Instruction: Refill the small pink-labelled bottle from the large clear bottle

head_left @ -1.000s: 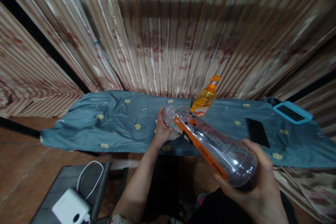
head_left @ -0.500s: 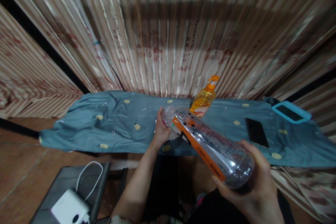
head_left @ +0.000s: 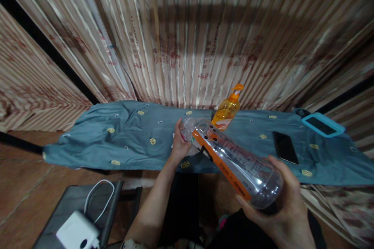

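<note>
Two hands: on one large clear plastic bottle with an orange label (head_left: 233,159).
Right hand (head_left: 280,210): grip cups the base.
Left hand (head_left: 179,144): grip closed at the neck.
Handling: likely light, thin-walled, slippery (looks empty); support both ends.

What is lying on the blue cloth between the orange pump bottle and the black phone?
In the head view, only bare blue cloth with small printed motifs lies between the orange pump bottle and the black phone; no object sits there.

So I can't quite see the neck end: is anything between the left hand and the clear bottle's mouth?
Nothing visible: the left hand is right at the clear bottle's neck, while the right hand cradles its base.
</note>
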### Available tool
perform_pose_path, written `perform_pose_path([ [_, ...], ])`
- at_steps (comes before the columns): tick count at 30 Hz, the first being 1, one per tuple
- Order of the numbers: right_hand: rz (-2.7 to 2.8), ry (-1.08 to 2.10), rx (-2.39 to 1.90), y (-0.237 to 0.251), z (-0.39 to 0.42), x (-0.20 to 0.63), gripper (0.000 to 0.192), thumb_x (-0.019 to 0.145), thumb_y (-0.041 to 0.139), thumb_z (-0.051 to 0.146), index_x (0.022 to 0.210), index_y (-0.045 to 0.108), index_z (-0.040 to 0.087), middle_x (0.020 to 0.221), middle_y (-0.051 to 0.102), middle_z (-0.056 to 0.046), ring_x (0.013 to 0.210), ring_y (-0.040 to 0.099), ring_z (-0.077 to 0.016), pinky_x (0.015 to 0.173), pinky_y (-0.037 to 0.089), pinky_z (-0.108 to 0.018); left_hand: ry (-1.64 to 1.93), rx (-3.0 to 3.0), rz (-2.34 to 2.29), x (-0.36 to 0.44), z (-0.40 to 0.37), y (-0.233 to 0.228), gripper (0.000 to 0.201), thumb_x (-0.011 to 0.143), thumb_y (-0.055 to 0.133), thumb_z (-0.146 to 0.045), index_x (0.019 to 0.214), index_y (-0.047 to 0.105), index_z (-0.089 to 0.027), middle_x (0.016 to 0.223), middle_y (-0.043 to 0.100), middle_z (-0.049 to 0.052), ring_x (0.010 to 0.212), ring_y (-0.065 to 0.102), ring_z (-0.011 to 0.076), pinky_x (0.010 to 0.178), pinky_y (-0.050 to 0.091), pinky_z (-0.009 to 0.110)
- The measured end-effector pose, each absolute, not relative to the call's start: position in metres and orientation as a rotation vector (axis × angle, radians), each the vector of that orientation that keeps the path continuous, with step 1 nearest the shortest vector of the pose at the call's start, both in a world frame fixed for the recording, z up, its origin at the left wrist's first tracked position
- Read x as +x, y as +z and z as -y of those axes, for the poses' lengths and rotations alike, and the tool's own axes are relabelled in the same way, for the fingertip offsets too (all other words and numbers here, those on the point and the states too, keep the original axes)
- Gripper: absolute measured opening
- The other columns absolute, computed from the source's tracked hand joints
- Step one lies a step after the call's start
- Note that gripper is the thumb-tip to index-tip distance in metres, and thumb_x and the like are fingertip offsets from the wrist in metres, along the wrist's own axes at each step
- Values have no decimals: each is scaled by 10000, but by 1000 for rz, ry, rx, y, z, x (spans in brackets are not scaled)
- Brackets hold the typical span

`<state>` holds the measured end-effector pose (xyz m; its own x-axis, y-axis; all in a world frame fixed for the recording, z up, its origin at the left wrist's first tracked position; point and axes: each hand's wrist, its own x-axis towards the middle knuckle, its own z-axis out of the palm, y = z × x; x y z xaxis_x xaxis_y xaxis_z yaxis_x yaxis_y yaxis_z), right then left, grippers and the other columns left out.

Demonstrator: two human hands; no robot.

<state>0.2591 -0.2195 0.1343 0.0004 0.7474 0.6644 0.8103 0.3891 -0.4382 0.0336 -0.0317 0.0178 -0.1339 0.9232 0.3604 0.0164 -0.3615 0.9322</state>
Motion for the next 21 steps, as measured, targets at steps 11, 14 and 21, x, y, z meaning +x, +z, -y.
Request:
perform_pose_path([
  [11,1746,-106,-1384,138,220,255,981,821,837,366,1642,324,209,1385,568,-123,1066,669,-249,757,629,-285,1586,1366,-1082,35,32,22,995,617,884,-302,1462,365,-213,1378,605,158,1325,610,327,1204,452,536],
  [14,1748,-106,-1378,136,220,256,989,813,845,351,1641,325,203,1402,560,-127,1079,665,-251,776,628,-287,1575,1380,-1092,34,32,23,999,631,884,-342,1474,365,-207,1389,595,163,1375,572,338,1222,429,536],
  [21,1738,-104,-1381,134,220,257,985,812,847,355,1635,332,189,1383,567,-121,1072,659,-235,759,614,-259,1571,1386,-1077,33,33,22,998,635,880,-341,1483,370,-208,1401,587,161,1341,584,325,1213,424,513],
])
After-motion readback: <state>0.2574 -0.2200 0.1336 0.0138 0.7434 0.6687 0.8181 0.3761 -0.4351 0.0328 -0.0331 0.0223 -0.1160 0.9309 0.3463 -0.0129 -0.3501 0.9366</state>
